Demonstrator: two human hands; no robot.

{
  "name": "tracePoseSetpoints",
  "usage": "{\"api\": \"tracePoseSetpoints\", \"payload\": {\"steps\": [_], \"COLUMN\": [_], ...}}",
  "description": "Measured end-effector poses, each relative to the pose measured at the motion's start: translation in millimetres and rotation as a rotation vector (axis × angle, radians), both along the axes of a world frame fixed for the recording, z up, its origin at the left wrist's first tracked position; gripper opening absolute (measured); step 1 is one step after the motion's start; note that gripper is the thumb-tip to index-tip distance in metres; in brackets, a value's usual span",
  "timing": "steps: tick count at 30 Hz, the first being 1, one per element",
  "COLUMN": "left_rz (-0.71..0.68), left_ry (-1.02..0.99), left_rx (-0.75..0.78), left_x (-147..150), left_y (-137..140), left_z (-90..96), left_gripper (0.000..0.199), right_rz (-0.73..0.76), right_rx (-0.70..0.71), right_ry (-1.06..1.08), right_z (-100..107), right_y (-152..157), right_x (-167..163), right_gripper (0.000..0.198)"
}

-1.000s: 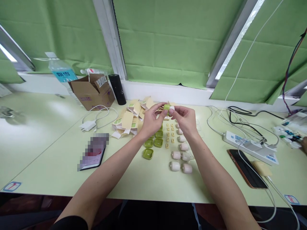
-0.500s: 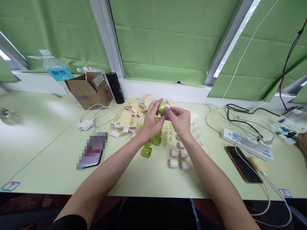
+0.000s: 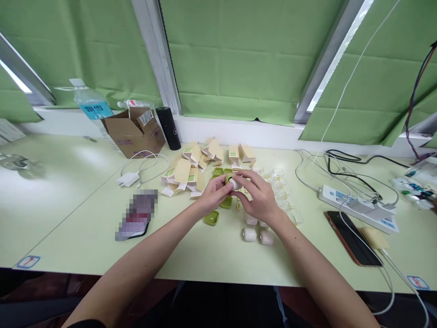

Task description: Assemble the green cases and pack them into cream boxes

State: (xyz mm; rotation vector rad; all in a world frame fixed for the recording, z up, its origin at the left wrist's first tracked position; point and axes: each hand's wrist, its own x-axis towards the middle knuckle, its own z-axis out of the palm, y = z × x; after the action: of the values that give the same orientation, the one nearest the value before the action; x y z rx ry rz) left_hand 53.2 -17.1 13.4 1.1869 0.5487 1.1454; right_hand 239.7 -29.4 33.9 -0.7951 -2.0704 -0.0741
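Above the middle of the table, my left hand (image 3: 214,193) is closed around a small green plastic shell (image 3: 229,177). My right hand (image 3: 261,197) pinches a white rounded piece (image 3: 235,184) against that shell; whether the two are joined I cannot tell. Under the hands are several green square cups (image 3: 211,218) and a few small yellow clips (image 3: 238,206), partly hidden. Pale pinkish-white barrel-shaped pieces (image 3: 249,235) lie below my right hand. To its right are several clear plastic parts (image 3: 278,195).
Folded cream cartons (image 3: 182,170) pile up behind my left hand. A cardboard box (image 3: 134,136), black bottle (image 3: 168,129), and charger (image 3: 129,179) with a pixelated phone (image 3: 136,215) are at left. A power strip (image 3: 358,207), cables and another phone (image 3: 351,238) occupy the right.
Both hands have come down and nearer to me. The held piece has turned, so more white and less green shows. At the right edge, another person's hand has left the view.
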Motion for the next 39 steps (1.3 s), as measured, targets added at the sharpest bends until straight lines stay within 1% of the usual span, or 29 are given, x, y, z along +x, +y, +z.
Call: {"api": "tracePoseSetpoints", "payload": {"steps": [3,7,9,13,19,23,26,30,33,36,39], "left_rz": [-0.031,-0.046,-0.034,0.036,0.097,0.135,0.148,0.162,0.092,0.031,0.057], "left_ry": [-0.025,-0.022,-0.004,0.055,0.089,0.123,0.135,0.139,0.104,0.06,0.076], "left_rx": [-0.048,-0.027,-0.006,0.034,0.134,0.229,0.264,0.286,0.253,0.238,0.225], "left_x": [1.5,1.9,2.2,3.9,6.4,7.3,7.5,6.1,3.9,3.3,5.1], "left_y": [-4.2,-5.6,-6.0,-6.8,-8.3,-8.4,-8.2,-7.9,-7.1,-6.3,-5.9], "left_z": [-1.4,-3.1,-4.6,-7.5,-5.0,-5.4,-8.4,-10.6,-10.5,-9.8,-8.6], "left_gripper": [0.053,0.059,0.06,0.056,0.055,0.056,0.059,0.057,0.058,0.065,0.067], "right_rz": [-0.026,-0.043,-0.065,-0.113,-0.12,-0.108,-0.096,-0.09,-0.089,-0.078,-0.073], "right_rx": [0.036,0.109,0.133,0.139,0.182,0.284,0.344,0.345,0.332,0.309,0.287], "right_ry": [-0.029,-0.038,-0.046,-0.079,-0.08,-0.057,-0.033,-0.025,-0.027,-0.041,-0.042], "right_z": [-3.9,-6.9,-8.0,-10.1,-12.9,-15.0,-15.9,-15.7,-15.5,-15.6,-16.4], "right_y": [-1.5,-3.7,-4.9,-7.0,-9.0,-8.2,-7.4,-7.0,-6.0,-4.9,-4.6], "right_x": [-0.5,0.2,0.1,-1.0,-3.6,-6.7,-9.6,-11.4,-10.6,-10.0,-11.2], "right_gripper": [0.027,0.025,0.024,0.024,0.024,0.031,0.035,0.038,0.039,0.043,0.047]}}
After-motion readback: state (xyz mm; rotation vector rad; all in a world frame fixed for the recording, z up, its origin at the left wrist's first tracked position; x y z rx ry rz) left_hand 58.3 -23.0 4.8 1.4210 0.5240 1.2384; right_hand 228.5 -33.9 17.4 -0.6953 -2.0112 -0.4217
